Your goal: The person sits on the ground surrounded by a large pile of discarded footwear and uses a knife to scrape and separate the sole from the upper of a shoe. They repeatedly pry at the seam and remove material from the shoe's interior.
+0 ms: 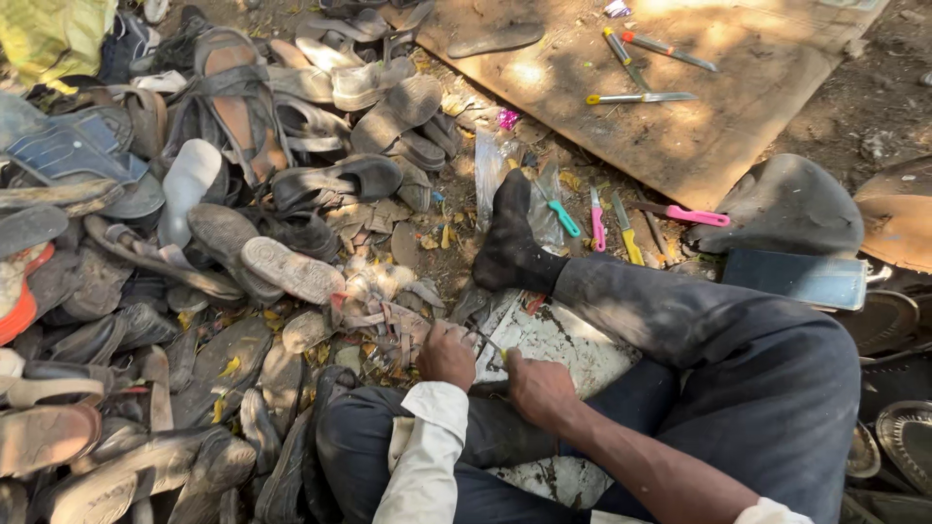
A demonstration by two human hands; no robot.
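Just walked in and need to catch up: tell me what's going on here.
A person sits on the ground with one socked foot stretched out, working over a worn sandal. The left hand presses on the sandal, while the right hand holds a thin metal tool against it. A big pile of old shoes lies to the left. Several knives with coloured handles lie near the foot, and more rest on a wooden board beyond.

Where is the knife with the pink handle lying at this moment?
In the head view, right of centre: the pink-handled knife lies on the ground between the brown wooden board and the outstretched leg.
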